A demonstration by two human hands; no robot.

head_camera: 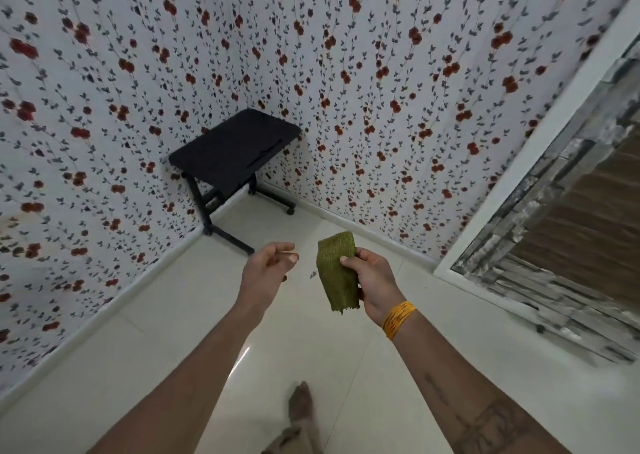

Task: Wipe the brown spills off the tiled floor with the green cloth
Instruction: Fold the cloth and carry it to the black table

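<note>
My right hand holds a folded green cloth upright in front of me, thumb pressed on its face. My left hand hovers just left of the cloth, fingers loosely curled and apart, holding nothing. Both hands are raised well above the pale tiled floor. A small dark speck shows on the tiles between the hands; I cannot tell whether it is a spill. No brown spills are plainly visible.
A black rolling side table stands in the far corner against floral-papered walls. A white-framed mirrored panel runs along the right wall. My bare foot is at the bottom centre.
</note>
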